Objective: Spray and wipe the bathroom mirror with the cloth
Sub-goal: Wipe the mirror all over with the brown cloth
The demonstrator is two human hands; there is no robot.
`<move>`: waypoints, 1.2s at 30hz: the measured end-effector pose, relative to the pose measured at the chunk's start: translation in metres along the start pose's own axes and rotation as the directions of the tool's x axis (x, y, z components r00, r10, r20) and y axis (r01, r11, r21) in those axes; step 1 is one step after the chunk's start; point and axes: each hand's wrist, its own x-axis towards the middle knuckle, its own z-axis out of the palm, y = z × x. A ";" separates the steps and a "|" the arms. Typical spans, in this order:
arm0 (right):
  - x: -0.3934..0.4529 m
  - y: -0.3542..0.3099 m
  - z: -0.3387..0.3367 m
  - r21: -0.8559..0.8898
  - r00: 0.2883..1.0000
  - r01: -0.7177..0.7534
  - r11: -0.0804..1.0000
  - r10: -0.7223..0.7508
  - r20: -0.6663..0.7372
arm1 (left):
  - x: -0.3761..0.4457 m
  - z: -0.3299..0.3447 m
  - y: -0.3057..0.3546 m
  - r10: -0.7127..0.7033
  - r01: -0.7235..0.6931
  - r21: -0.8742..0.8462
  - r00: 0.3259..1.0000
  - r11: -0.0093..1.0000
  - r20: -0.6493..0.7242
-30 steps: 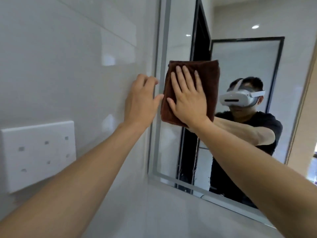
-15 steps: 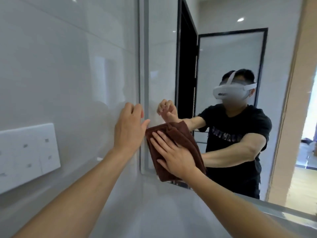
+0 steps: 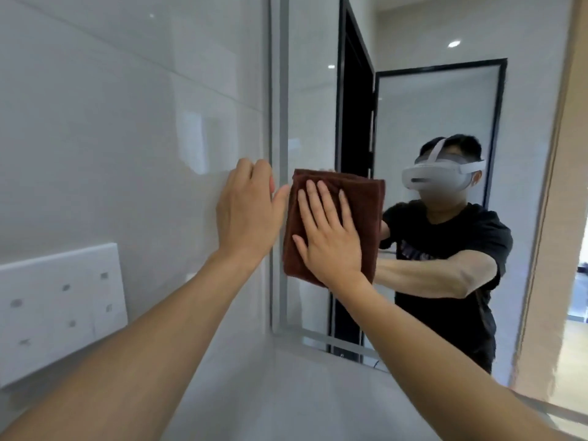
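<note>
The cloth (image 3: 334, 218) is pressed against the mirror (image 3: 311, 106) under the flat right hand (image 3: 327, 237). The left hand (image 3: 246, 214), fingers extended, is braced on the wall (image 3: 127, 122) beside it. Without a grip, the cloth could slip and fall.

Cloth (image 3: 362, 211): dark brown, thick pile, folded into an upright rectangle of several layers, fold edges visible along top and right side. Held flat against the glass near the left edge of the mirror, at mid-height, under a flat palm with straight fingers. Mirror (image 3: 311, 90): wall-mounted, upright, large, grey frosted band along left and bottom edges. Glass reflective and clear; no streaks or droplets discernible. Spray bottle not seen.
</note>
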 end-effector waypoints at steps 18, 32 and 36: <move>-0.179 0.064 -0.005 -0.065 0.957 0.231 0.971 -0.214 0.197 | -0.040 0.052 0.043 0.062 -0.055 -0.097 0.995 0.994 0.074; -0.034 0.157 -0.070 -0.188 0.962 -0.241 0.952 0.208 -0.178 | 0.004 0.052 0.115 0.087 -0.109 -0.235 0.991 0.966 -0.103; -0.104 0.106 -0.036 -0.081 0.989 -0.135 0.988 0.130 -0.064 | -0.013 0.058 0.116 0.082 -0.110 -0.269 0.990 0.957 -0.113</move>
